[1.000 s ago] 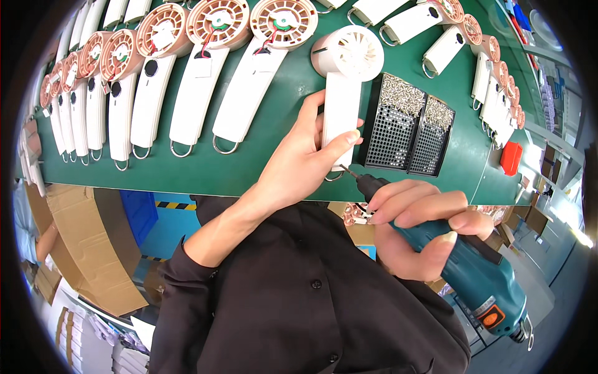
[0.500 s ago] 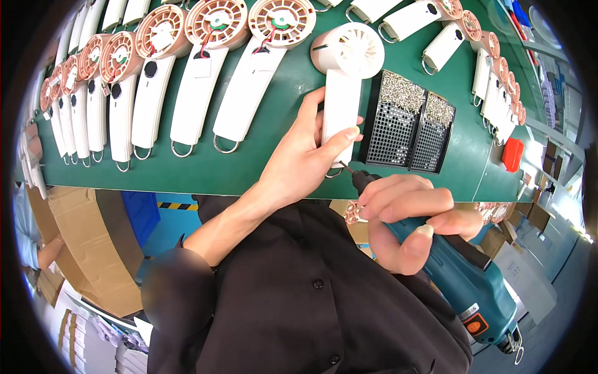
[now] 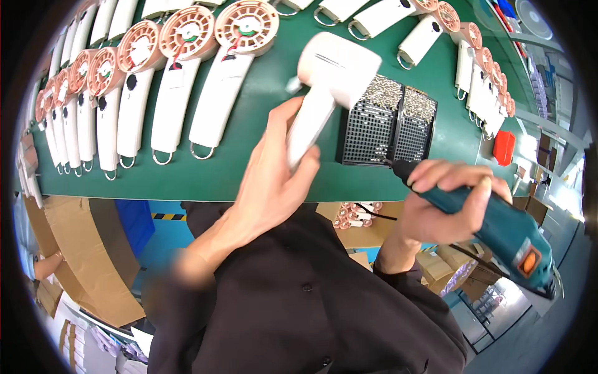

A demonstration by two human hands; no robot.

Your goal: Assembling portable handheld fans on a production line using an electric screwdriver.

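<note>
A white handheld fan (image 3: 339, 71) is in my left hand (image 3: 268, 177), fingers wrapped round its handle. Its round head is turned sideways and tilts to the right, partly overlapping the far left corner of two black screw trays (image 3: 369, 132). Small silver screws lie heaped in the far part of the trays, and some sit in the holes. My right hand (image 3: 451, 199) grips a teal electric screwdriver (image 3: 507, 240). The screwdriver's tip points left, close to the trays' near edge; whether a screw is on it I cannot tell.
Several fans (image 3: 215, 103) with uncovered pink heads stand in rows on the green table (image 3: 249, 181) at left; others (image 3: 420, 40) lie at the far right. A red box (image 3: 504, 148) is near the right end. Cardboard (image 3: 93, 249) and another person's arm (image 3: 47, 266) show at lower left.
The screwdriver has left the lower end of the fan's handle and moved right, towards the trays. My left hand has shifted left and turned the fan. The view has shifted slightly too.
</note>
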